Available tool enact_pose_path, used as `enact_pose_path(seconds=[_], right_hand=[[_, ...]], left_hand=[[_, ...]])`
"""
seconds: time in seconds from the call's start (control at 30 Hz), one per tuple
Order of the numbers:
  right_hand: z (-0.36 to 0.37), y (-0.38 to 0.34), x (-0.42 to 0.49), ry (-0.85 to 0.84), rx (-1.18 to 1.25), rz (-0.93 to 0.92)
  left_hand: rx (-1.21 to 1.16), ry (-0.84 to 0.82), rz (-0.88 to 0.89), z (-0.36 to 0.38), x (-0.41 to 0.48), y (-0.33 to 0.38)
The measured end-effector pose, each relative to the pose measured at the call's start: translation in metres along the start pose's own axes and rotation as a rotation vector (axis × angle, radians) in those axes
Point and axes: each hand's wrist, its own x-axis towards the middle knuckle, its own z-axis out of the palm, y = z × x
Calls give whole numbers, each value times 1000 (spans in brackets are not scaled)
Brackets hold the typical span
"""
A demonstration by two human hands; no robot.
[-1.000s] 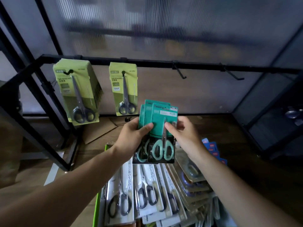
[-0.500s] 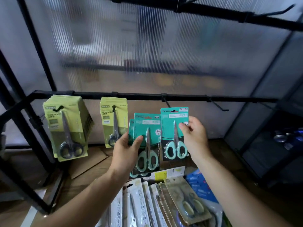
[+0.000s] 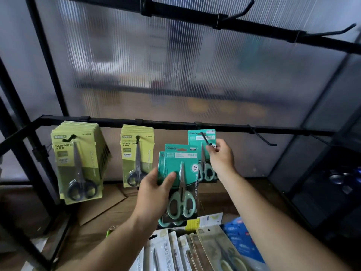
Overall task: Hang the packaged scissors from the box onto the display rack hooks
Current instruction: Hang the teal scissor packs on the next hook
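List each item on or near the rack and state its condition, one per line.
Single teal pack: pinched by right grip, hook crossing its top
Teal stack: held upright by left grip
Left green stack: hanging
Second green stack: hanging
Fourth hook: bare
Boxed packs: lying overlapped below

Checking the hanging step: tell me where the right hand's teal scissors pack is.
Head view, centre-right: the teal pack sits at the third hook on the lower rail, pinched by the right hand, right of the lime stack.
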Motion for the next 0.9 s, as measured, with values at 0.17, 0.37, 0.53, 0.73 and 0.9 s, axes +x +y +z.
enact_pose_path(seconds=[0.17, 0.37, 0.53, 0.73, 0.9], right_hand=[[4, 1, 13, -76, -101, 16], [-21, 4, -29, -72, -32, 51], [-30, 6, -66, -278, 181, -78], [-33, 11, -57, -156, 153, -95], [-33, 13, -48, -150, 118, -59]], left_hand=[[-22, -11, 11, 8, 2, 4], [22, -15, 37, 25, 3, 4], [36, -16, 60, 38, 9, 6], [53, 23, 94, 46, 9, -1], [187, 151, 158, 38, 11, -6]])
